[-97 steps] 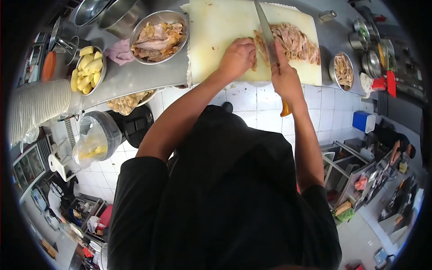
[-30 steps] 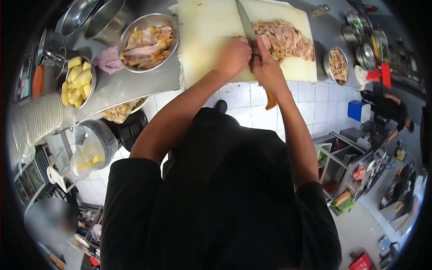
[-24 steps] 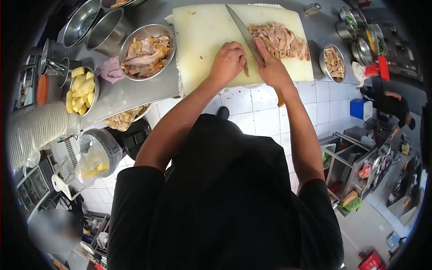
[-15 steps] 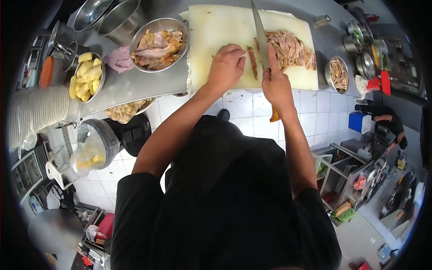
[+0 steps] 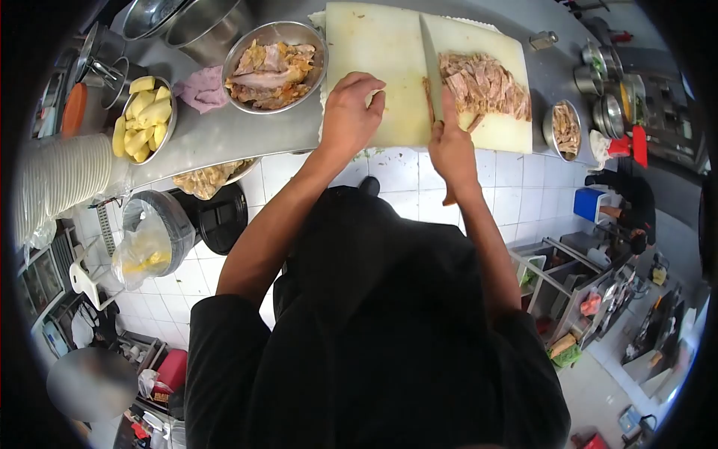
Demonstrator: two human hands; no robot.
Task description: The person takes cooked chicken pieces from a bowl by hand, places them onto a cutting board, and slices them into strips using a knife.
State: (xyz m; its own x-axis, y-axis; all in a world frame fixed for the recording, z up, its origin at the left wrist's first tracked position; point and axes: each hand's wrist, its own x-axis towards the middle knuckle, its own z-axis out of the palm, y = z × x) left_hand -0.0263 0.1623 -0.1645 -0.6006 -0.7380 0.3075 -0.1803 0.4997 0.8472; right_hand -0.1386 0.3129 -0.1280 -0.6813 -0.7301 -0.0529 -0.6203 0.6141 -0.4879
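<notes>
My right hand (image 5: 452,150) grips a large kitchen knife (image 5: 431,60), with the index finger stretched along the blade. The blade stands on the white cutting board (image 5: 374,45), between a thin strip of meat (image 5: 428,99) and a pile of sliced cooked meat (image 5: 486,84). A small loose piece (image 5: 475,123) lies at the pile's near edge. My left hand (image 5: 351,112) is over the board's left part, fingers loosely curled. A gap shows between its thumb and index finger, with nothing visible in it.
Left of the board stand a metal bowl of meat pieces (image 5: 275,101) and a bowl of peeled potatoes (image 5: 173,120), with a pink cloth (image 5: 202,88) between. A small bowl of sliced meat (image 5: 556,138) is at the right. Another person (image 5: 636,202) bends over a blue box (image 5: 589,203).
My left hand has moved left, away from the meat strip and the knife. The knife stays near the pile in my right hand. The other person has bent toward the blue box.
</notes>
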